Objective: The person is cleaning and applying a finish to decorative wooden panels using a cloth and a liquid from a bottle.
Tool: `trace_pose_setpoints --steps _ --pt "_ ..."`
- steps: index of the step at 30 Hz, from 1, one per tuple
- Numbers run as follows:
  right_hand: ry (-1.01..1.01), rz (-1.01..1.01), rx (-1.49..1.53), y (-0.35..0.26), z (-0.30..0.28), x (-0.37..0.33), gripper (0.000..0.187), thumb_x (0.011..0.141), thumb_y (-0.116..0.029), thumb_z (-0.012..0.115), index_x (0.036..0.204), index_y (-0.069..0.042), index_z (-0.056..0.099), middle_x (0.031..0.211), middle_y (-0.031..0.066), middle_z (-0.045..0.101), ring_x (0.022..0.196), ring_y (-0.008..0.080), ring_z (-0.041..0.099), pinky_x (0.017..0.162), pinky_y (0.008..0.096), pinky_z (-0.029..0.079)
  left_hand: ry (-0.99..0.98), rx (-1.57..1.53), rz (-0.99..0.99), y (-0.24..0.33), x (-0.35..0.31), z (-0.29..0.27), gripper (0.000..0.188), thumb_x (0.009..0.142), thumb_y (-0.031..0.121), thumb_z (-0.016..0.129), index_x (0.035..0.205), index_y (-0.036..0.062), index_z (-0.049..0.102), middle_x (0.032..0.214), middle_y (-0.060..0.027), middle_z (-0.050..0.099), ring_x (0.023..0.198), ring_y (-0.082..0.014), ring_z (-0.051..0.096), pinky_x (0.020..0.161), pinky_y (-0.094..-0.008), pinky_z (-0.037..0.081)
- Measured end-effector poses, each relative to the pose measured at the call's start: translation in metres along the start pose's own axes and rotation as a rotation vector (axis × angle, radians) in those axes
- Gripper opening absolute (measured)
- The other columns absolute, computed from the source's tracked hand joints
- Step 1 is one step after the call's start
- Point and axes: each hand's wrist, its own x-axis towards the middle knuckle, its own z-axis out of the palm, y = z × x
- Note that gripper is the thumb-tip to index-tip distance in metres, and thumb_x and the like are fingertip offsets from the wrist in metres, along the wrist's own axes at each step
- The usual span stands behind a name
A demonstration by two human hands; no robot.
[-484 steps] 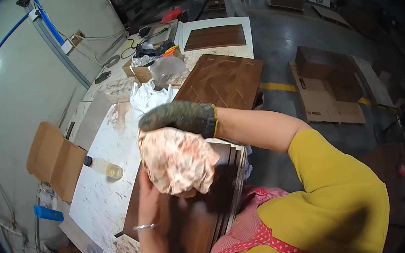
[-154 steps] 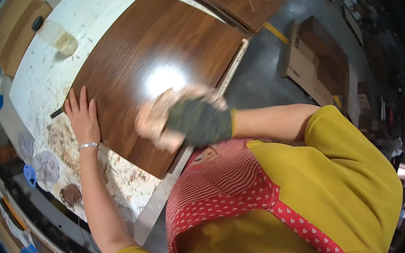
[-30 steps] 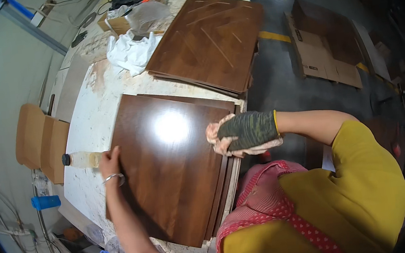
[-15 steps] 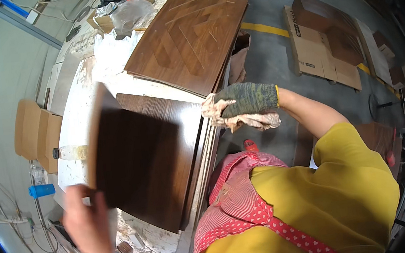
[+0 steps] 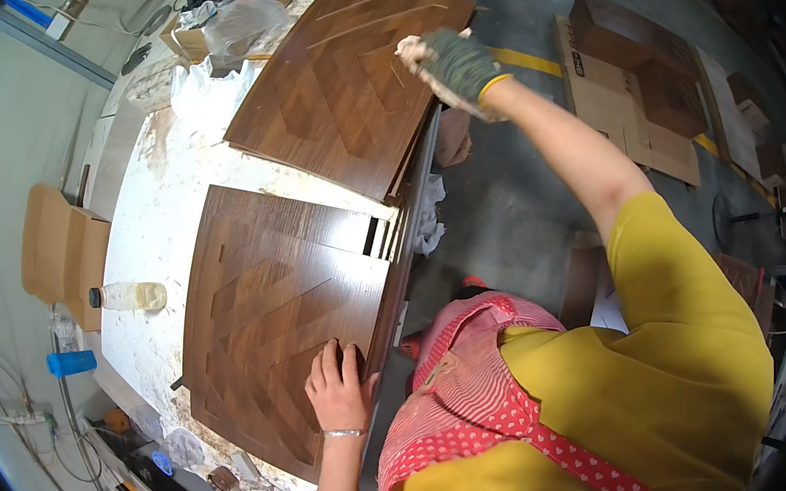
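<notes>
A dark brown wooden panel (image 5: 259, 300) with a slanted inlaid pattern lies flat on the white worktable (image 5: 136, 241). My bare left hand (image 5: 339, 392) rests on its near right part, fingers spread. In my right hand (image 5: 461, 63), which wears a dark green knitted glove, is a pale crumpled rag (image 5: 412, 51). That hand is held up at the right edge of a second patterned panel (image 5: 337, 97), which lies farther back on a stack. Motion blurs it, so whether the rag touches that panel cannot be told.
A bottle of yellowish liquid (image 5: 134, 295) lies left of the near panel. An open cardboard box (image 5: 65, 246) and a blue cup (image 5: 72, 363) are at the far left. White plastic (image 5: 213, 93) sits behind. Flattened cardboard (image 5: 605, 105) with brown boxes lies on the floor at right.
The near panel was tilted up in my left hand; now it lies flat, patterned face up, with that hand resting on it. My right hand has moved up and away with the rag.
</notes>
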Motion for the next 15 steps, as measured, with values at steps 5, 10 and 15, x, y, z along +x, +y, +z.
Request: trace_pose_setpoints --steps 5,10,15 --pt "-0.361 -0.05 0.727 0.036 0.003 0.006 0.039 0.077 -0.038 0.059 0.094 -0.005 0.05 0.09 0.0072 0.047 0.087 0.0245 0.045 0.076 0.037 0.04 0.071 -0.263 0.142 -0.014 0.085 -0.018 0.043 0.081 0.017 0.066 0.121 0.0053 0.054 0.126 -0.0169 0.051 0.119 -0.0367 0.047 0.098 -0.0456 0.038" --pt "-0.479 0.237 0.978 0.04 0.028 0.012 0.035 0.068 -0.031 0.061 0.093 -0.01 0.048 0.091 0.004 0.046 0.08 0.0215 0.042 0.077 0.0327 0.041 0.137 -0.163 0.239 -0.014 0.227 0.013 0.061 0.082 0.027 0.066 0.136 0.0104 0.042 0.144 -0.0115 0.037 0.13 -0.0342 0.036 0.102 -0.0423 0.039" --pt "-0.424 -0.017 -0.344 0.03 0.032 -0.019 0.028 0.073 -0.029 0.053 0.094 -0.013 0.048 0.092 0.0044 0.046 0.088 0.0201 0.045 0.079 0.0356 0.04 0.045 -0.171 0.27 -0.012 0.254 0.032 0.063 0.085 0.034 0.062 0.139 0.0117 0.04 0.145 -0.0118 0.036 0.131 -0.0345 0.035 0.107 -0.0385 0.035"
